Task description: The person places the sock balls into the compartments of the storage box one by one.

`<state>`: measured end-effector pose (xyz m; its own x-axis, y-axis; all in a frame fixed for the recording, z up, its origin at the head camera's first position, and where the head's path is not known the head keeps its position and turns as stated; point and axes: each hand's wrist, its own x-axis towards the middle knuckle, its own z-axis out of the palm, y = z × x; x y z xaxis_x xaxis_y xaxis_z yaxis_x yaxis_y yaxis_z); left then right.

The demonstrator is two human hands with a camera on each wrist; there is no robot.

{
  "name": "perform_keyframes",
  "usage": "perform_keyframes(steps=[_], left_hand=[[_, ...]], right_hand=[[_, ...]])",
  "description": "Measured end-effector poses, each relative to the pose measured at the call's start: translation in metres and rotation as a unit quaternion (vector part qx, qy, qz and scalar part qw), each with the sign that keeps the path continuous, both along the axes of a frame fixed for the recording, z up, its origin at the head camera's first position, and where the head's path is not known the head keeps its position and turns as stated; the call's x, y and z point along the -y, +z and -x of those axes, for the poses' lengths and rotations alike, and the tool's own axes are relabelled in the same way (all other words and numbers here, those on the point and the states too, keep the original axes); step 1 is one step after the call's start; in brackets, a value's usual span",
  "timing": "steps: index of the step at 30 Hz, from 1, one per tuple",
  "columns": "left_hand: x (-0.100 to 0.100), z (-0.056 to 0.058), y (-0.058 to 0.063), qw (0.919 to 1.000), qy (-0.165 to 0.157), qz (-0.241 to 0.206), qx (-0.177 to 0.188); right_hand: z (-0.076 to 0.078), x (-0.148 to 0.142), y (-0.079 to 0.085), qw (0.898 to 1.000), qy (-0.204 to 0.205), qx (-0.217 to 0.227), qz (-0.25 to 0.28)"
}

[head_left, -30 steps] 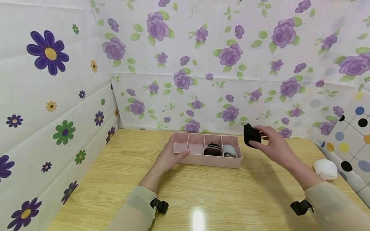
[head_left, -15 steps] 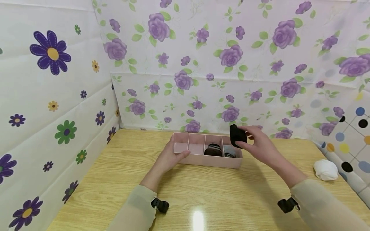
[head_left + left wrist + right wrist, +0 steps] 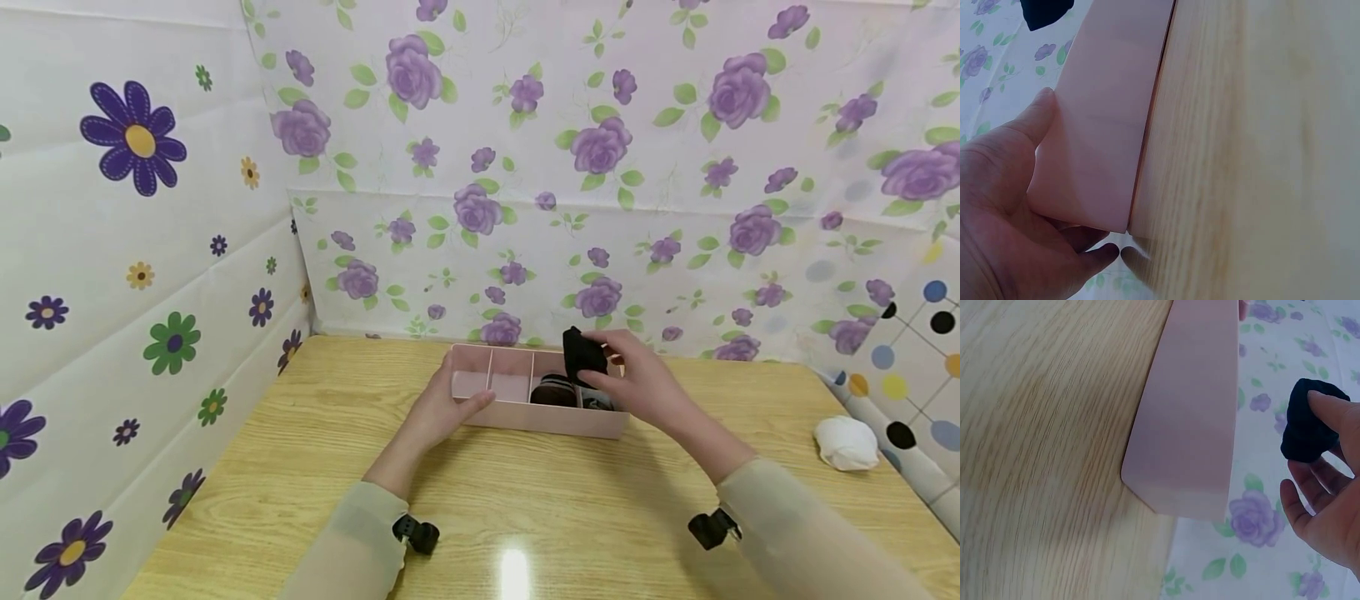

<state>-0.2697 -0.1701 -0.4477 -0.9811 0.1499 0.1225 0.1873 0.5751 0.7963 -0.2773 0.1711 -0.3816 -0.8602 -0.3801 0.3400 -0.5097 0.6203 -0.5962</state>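
A pink storage box [image 3: 540,418] with a row of compartments stands on the table. My left hand [image 3: 442,408] grips its left end, thumb at the front rim and fingers around the end wall [image 3: 1094,156]. My right hand [image 3: 641,382] pinches a rolled-up black sock [image 3: 582,357] between thumb and fingers, above the right part of the box. In the right wrist view the black sock [image 3: 1311,422] hangs higher than the rim. A dark brown striped rolled sock [image 3: 553,390] sits in the third compartment from the left. A grey sock [image 3: 597,401] in the rightmost one is partly hidden.
A white rolled bundle [image 3: 846,442] lies on the wooden table [image 3: 525,508] near its right edge. Flower-printed cloth [image 3: 420,167] hangs directly behind the table, with another printed sheet [image 3: 165,250] along the left side.
My right hand has carried the black sock leftward, from right of the box to above its right compartments. My left hand has stayed on the box's left end.
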Motion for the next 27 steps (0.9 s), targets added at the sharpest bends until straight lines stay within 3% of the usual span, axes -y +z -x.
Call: perform_keyframes(steps=[27], left_hand=[[0.002,0.002,-0.003,0.9999,0.001,0.000,0.012]], right_hand=[[0.010,0.067,-0.023,0.999,0.026,0.016,0.010]])
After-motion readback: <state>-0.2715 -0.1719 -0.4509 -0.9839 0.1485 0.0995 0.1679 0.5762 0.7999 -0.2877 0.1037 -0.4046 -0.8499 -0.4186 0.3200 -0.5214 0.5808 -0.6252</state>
